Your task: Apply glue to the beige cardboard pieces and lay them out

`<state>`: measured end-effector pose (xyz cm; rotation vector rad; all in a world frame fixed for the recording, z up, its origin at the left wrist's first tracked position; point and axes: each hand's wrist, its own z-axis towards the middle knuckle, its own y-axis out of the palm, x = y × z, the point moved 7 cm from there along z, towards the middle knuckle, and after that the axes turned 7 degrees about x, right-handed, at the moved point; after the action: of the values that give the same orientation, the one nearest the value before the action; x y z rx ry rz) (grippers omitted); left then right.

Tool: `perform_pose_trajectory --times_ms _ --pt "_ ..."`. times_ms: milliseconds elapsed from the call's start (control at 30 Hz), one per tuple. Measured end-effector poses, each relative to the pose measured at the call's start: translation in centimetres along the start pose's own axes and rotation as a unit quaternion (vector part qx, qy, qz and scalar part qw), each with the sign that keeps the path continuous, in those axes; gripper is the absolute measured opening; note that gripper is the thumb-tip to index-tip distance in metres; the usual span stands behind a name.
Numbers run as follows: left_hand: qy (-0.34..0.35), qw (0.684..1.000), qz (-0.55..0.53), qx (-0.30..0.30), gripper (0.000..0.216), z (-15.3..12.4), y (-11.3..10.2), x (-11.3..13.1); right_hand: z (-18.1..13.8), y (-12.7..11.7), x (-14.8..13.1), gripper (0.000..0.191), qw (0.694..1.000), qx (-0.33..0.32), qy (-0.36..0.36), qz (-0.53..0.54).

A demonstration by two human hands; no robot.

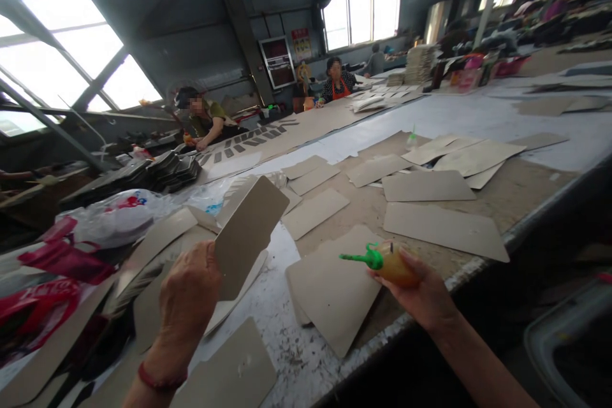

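Note:
My left hand (189, 287) grips a grey-beige cardboard piece (251, 236) by its near edge and holds it tilted up above the table. In my right hand (421, 290) is a squeeze bottle (398, 264) with amber contents and a green nozzle; the bottle lies sideways and its tip points left. Below the nozzle, two overlapping cardboard pieces (337, 296) rest near the table's front edge. Another cardboard piece (239, 366) lies at the bottom, close to my left wrist. Whether anything leaves the nozzle, I cannot tell.
More cardboard pieces (444, 226) are spread over the long worktable (296, 331). Plastic bags (124, 217) and a pink bag (67, 255) lie at the left. Two people (210, 118) work across the table, one farther back. A cardboard stack (419, 65) stands behind.

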<state>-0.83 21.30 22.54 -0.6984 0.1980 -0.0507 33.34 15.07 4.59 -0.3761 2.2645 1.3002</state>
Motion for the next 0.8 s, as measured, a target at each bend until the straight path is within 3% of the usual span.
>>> perform_pose_trajectory --times_ms 133,400,633,800 --pt "0.084 0.993 0.077 0.025 0.036 0.2 0.1 0.2 0.0 -0.3 -0.1 0.035 1.000 0.016 0.004 -0.009" --pt "0.145 0.979 0.143 0.004 0.027 -0.4 1.0 0.2 0.4 -0.5 0.0 0.037 0.999 0.030 0.019 -0.020" --pt "0.269 0.957 0.093 -0.064 0.029 -7.7 3.8 4.4 0.8 -0.8 0.3 0.034 0.999 0.029 0.028 -0.015" --pt "0.293 0.948 0.048 -0.117 0.029 -11.7 5.8 5.9 0.8 -0.7 0.2 0.035 0.999 0.027 0.034 -0.013"
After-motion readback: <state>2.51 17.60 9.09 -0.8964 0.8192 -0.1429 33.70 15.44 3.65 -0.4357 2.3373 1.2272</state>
